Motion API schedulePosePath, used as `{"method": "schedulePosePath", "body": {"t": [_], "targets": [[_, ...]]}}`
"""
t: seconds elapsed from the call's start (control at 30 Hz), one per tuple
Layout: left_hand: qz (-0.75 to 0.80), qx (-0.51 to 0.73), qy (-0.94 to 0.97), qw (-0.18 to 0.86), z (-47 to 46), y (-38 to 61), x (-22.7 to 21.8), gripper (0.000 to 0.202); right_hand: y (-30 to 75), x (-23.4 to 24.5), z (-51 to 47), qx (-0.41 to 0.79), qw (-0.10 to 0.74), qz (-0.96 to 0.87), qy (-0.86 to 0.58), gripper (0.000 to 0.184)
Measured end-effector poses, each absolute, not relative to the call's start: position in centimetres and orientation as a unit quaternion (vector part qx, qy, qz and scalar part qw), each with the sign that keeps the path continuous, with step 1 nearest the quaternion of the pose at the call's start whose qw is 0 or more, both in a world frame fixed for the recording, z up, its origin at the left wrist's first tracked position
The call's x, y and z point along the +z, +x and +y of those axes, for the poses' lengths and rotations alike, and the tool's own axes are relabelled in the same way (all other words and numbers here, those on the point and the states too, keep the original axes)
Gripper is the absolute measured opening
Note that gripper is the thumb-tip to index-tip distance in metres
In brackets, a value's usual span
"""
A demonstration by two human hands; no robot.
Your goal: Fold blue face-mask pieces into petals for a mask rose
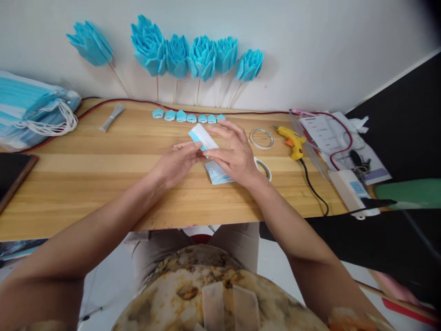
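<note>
Both my hands meet over the middle of the wooden table [86,174]. My left hand [177,162] and my right hand [231,154] pinch a small strip of blue and white mask fabric [203,137] between their fingers, holding it tilted above the tabletop. Under my right hand lies a small stack of cut blue fabric pieces [217,174]. A row of several small folded blue petals [188,116] lies just beyond my hands.
Several blue fabric flowers on sticks [193,57] lean on the wall. A pile of face masks [31,108] sits far left. Two tape rolls [262,138], a yellow glue gun [292,140], a power strip [353,191] and papers lie to the right.
</note>
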State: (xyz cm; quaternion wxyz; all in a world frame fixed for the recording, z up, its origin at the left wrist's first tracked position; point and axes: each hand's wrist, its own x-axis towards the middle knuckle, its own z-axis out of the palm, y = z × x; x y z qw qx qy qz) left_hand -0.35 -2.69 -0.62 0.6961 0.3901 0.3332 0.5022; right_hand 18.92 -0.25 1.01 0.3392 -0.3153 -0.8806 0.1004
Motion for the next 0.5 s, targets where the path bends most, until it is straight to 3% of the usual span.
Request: {"method": "schedulePosePath", "body": {"t": [0.5], "targets": [[0.334,0.511,0.391,0.689,-2.54,-0.58,-0.75,0.018,19.02,0.2,0.01,0.109,0.335,-0.888,-0.296,0.02]]}}
